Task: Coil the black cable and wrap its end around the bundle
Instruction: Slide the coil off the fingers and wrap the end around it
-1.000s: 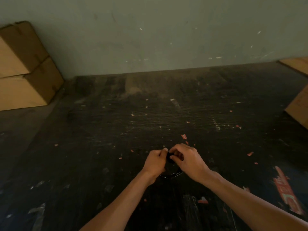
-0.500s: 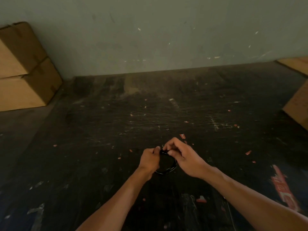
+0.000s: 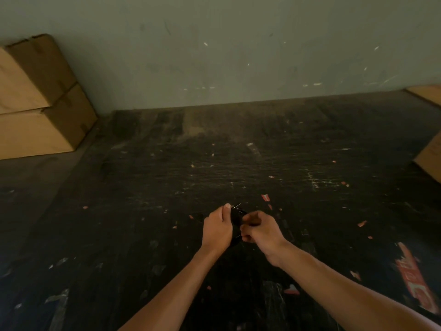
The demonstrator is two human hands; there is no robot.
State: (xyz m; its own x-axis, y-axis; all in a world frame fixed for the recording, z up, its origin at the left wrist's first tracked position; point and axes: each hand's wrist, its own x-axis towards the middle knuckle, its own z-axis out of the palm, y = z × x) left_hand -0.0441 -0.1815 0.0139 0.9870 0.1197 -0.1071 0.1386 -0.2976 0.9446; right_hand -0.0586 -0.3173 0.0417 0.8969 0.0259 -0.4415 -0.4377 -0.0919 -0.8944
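The black cable [image 3: 237,217] is a small coiled bundle held between both hands, low in the middle of the view, above a dark scratched table [image 3: 167,187]. My left hand [image 3: 217,229] grips the bundle's left side, thumb up along its top. My right hand [image 3: 261,229] is closed on the right side, fingers curled in and pinching the cable. Only short black stretches show, at the top between the hands and below the left palm. The rest of the coil is hidden and hard to tell from the dark table.
Two stacked cardboard boxes [image 3: 35,103] stand at the far left against a pale green wall [image 3: 238,56]. More cardboard [image 3: 429,156] juts in at the right edge. Red paper scraps and a torn red label [image 3: 412,280] lie on the table.
The open loop seen between the hands has closed up into a tight bundle. My right hand has dropped and curled into a fist beside the left, whose thumb now points up.
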